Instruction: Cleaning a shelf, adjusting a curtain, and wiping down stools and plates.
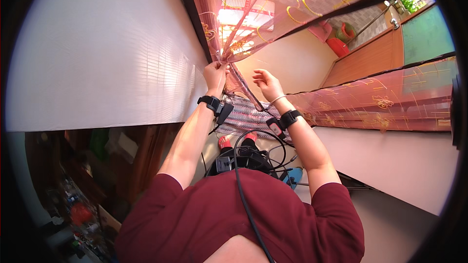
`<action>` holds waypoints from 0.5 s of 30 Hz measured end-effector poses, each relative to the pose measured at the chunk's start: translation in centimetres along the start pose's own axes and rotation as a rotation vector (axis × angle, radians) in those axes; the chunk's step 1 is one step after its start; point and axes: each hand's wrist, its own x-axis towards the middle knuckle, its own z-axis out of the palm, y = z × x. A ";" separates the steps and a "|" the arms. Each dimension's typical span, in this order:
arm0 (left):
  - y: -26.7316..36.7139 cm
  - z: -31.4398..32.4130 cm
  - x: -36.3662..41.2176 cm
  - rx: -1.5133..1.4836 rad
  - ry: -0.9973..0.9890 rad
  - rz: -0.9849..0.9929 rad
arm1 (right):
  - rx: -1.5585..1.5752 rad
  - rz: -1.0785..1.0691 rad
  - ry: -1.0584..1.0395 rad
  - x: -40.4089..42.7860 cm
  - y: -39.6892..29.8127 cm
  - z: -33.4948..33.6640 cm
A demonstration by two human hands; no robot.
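A sheer pink curtain [252, 14] with yellow stitched patterns and dark edging is gathered to a narrow bunch at the doorway's left side. At that bunch, my left hand [215, 75] pinches something small, the gathered fabric or a thin pale tie [218, 56]; which one I cannot tell. My right hand [266, 82] is raised a little to the right, its fingers loosely curled and apart, holding nothing. A second sheer pink curtain panel [384, 100] with a dark edge stretches away to the right. Both wrists wear black straps with devices.
A white wall or panel [109, 51] is close on the left. Under my feet lies a striped mat [241, 117]. Black cables [237, 175] loop at my waist. Beyond the curtain are a wooden door [369, 58], a red dustpan or bin [337, 46] and a tiled floor.
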 end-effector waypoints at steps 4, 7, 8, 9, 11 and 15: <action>-0.9 0.4 1.3 0.052 -0.020 0.069 | -0.240 0.220 0.169 -6.1 8.2 -7.2; -1.5 0.5 2.1 -0.021 -0.032 0.075 | -0.037 0.559 0.230 -11.3 10.9 -10.2; -1.7 0.5 2.2 -0.017 -0.031 0.075 | -0.029 0.677 0.195 -12.7 11.0 -10.8; -1.6 0.6 2.3 -0.014 -0.034 0.078 | -0.018 0.793 0.163 -13.9 11.1 -11.3; -1.5 0.5 2.2 -0.004 -0.034 0.084 | -0.121 0.848 0.074 -15.4 11.2 -11.7; -0.8 0.5 1.7 -0.026 -0.028 0.052 | -0.105 0.841 0.035 -14.5 10.1 -10.8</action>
